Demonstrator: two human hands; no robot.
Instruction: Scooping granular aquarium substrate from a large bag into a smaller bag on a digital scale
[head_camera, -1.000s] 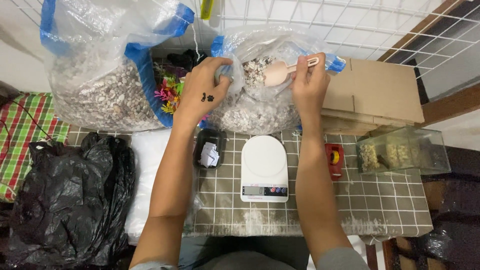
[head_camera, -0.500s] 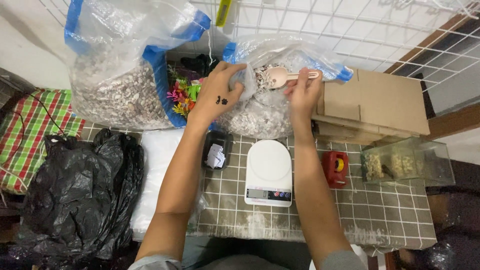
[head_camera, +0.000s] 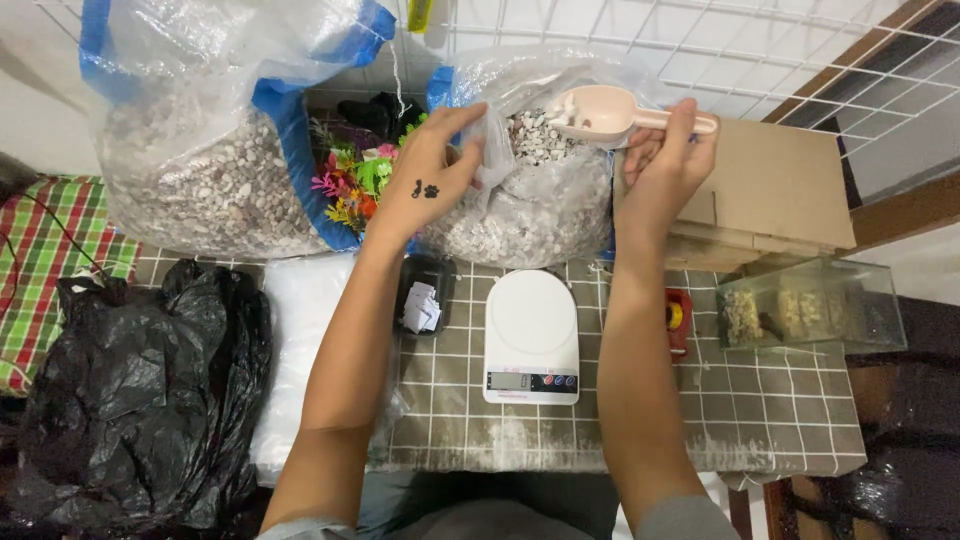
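Gravel in a clear bag (head_camera: 540, 200) at the back of the tiled table (head_camera: 780, 420) is being worked on. The bag's plastic rim is pinched open by the left hand (head_camera: 425, 175), fingers closed on it. A pale scoop (head_camera: 605, 115) is gripped by the right hand (head_camera: 665, 165) above the bag's mouth. A white scale (head_camera: 531, 335) is set below, between the forearms.

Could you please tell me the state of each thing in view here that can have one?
Right bag: open, mouth held by left hand.
Scoop: raised over the bag in right hand, bowl empty as far as visible.
Left bag: open, full of pebbles.
Scale: platform bare.
Glass tank: partly filled.
Black bag: crumpled.
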